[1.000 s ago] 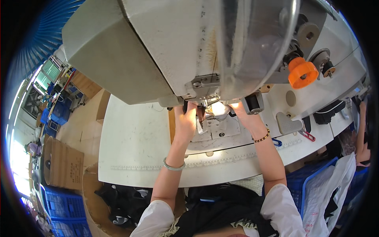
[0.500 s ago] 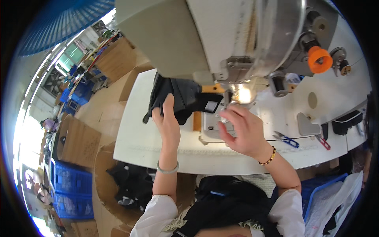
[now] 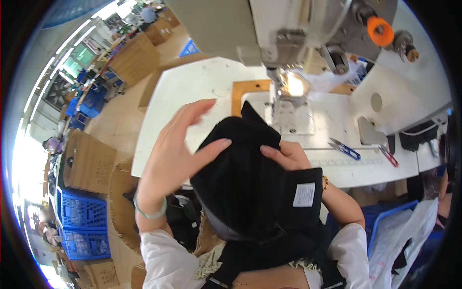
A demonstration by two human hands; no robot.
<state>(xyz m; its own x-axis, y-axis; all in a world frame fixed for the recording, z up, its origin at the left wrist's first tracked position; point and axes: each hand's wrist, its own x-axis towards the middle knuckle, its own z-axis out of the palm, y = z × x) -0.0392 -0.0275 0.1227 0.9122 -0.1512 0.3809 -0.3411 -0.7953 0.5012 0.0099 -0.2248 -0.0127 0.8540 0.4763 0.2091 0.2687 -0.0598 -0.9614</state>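
A black sewn fabric piece (image 3: 250,178) with a white label (image 3: 304,195) on its right-hand flap is held up in front of my body, off the table. My right hand (image 3: 288,155) grips its upper right edge, thumb on the near face and the other fingers partly hidden behind. At its upper left, my left hand (image 3: 180,139) has its fingers spread and slightly blurred, with the thumb lying on or just over the cloth. Beyond the piece stands the sewing machine (image 3: 216,29), its lamp lit above the needle plate (image 3: 301,120).
On the white table (image 3: 168,106), blue-handled thread snips (image 3: 345,149) and red-handled snips (image 3: 388,156) lie to the right. An open carton (image 3: 120,207) with black pieces is below left, near stacked blue crates (image 3: 84,221). A blue bin (image 3: 380,226) stands lower right.
The black piece has come from beside the needle area toward my body and been turned, showing its broad face. My right hand now grips it; my left hand has loosened and spread.
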